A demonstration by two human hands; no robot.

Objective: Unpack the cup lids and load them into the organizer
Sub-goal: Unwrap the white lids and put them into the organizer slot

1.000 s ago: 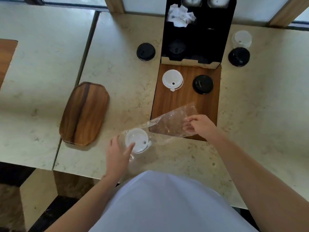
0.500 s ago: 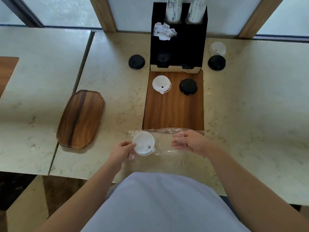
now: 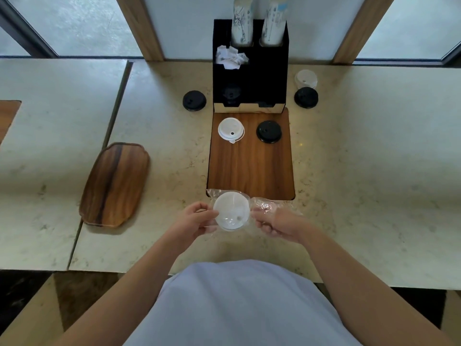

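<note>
A white cup lid (image 3: 231, 211) in a clear plastic bag (image 3: 264, 205) is lifted just above the counter's near edge. My left hand (image 3: 197, 221) pinches the bag at the lid's left side. My right hand (image 3: 279, 224) grips the bag's crumpled right end. The black organizer (image 3: 250, 78) stands at the back with two cup stacks, crumpled paper and a dark lid in a front slot. On the wooden board (image 3: 250, 168) lie a white lid (image 3: 231, 129) and a black lid (image 3: 269, 131).
A black lid (image 3: 194, 100) lies left of the organizer; a black lid (image 3: 306, 97) and a white lid (image 3: 305, 79) lie to its right. A wooden tray (image 3: 115, 184) sits on the counter's left. Windows and wooden posts rise behind the counter.
The bag with the lid has come up off the counter and toward me. My right hand moved from the bag's far end to close beside the lid; my left hand now pinches it.
</note>
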